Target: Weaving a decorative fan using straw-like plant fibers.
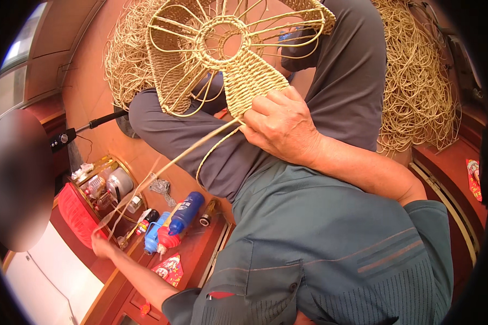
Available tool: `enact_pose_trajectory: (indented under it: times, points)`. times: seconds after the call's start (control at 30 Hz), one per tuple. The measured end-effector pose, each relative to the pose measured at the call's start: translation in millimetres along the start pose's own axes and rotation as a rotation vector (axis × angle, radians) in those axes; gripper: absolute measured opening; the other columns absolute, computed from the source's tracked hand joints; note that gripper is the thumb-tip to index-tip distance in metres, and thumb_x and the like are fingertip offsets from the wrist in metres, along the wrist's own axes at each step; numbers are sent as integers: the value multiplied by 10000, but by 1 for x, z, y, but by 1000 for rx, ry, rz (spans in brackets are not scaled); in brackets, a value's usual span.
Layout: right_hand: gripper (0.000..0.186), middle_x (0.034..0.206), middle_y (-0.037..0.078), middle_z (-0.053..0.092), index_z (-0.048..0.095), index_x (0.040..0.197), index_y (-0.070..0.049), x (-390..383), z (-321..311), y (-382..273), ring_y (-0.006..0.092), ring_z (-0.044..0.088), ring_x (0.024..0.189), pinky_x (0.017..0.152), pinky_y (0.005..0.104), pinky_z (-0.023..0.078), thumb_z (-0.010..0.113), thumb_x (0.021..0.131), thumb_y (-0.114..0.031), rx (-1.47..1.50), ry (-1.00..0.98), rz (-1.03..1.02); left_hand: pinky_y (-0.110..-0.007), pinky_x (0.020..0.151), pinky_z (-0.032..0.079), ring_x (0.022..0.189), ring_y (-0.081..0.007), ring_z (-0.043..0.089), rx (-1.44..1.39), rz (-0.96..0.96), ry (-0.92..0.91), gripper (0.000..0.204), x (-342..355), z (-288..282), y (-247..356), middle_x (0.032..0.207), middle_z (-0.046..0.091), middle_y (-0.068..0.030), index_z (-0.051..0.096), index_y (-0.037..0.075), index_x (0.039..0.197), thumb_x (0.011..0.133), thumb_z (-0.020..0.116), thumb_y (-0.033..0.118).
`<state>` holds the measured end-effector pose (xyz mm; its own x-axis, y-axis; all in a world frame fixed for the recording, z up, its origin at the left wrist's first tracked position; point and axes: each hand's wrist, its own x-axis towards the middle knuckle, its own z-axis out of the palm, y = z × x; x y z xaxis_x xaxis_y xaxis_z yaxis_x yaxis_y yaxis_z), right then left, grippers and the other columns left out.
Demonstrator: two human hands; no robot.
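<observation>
A half-woven wicker frame (238,59) with a round ring in its middle rests on my lap over grey trousers. My right hand (279,127) grips the woven lower edge of the frame. My left hand (100,244) is stretched far out to the lower left, pinching the end of a long pale cane strand (168,165) that runs taut from the weave down to my fingers. A second loop of the strand hangs below the right hand.
Heaps of loose cane (417,81) lie at the upper right and behind the frame (124,59). On a wooden ledge at the left stand a blue bottle (185,212), a blue-and-red bottle (160,235), small containers and a red cloth (76,214). A black handle (87,127) juts in.
</observation>
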<state>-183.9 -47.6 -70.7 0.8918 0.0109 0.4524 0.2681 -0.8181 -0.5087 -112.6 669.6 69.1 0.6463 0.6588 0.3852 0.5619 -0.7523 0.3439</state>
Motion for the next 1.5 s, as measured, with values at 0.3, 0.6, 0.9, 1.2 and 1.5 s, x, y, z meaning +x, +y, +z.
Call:
enact_pose_trajectory:
  times: [0.3, 0.6, 0.9, 1.2, 1.5]
  points:
    - [230, 811, 15, 545, 616, 786, -147, -1, 0, 2, 224, 590, 801, 768, 403, 445, 812, 777, -267, -16, -12, -3, -291, 644, 598, 743, -159, 724, -268, 118, -674, 308, -188, 30, 179, 991, 771, -87, 752, 29, 1197, 1098, 595, 275]
    - [158, 835, 21, 557, 669, 881, -143, 1, -4, -1, 231, 604, 828, 805, 423, 462, 761, 831, -261, -27, -71, -19, -337, 1004, 577, 1114, -201, 721, -1056, -226, -1552, 329, -438, 82, 327, 1248, 723, -146, 642, -81, 1354, 1095, 506, 68]
    - [230, 806, 27, 561, 636, 810, -154, 0, -5, 1, 248, 587, 788, 739, 409, 421, 845, 804, -249, 18, -25, -3, -391, 1089, 508, 1226, -209, 651, -1326, -426, -1570, 448, -440, 85, 338, 1341, 682, -152, 540, -78, 1457, 1030, 531, 59]
    - [254, 807, 37, 590, 681, 872, -135, 7, -11, -7, 258, 626, 783, 739, 411, 440, 878, 787, -272, 96, -1, 58, -349, 1033, 470, 1118, -165, 646, -1446, -442, -1544, 580, -449, 91, 341, 1266, 699, -113, 357, -44, 1591, 1151, 421, 328]
    - [166, 812, 39, 594, 673, 807, -128, 6, -7, -10, 250, 625, 799, 755, 410, 421, 803, 848, -223, 125, -42, 145, -337, 968, 497, 1009, -172, 658, -1378, -393, -1536, 630, -441, 81, 331, 1184, 716, -143, 352, -22, 1599, 1172, 366, 441]
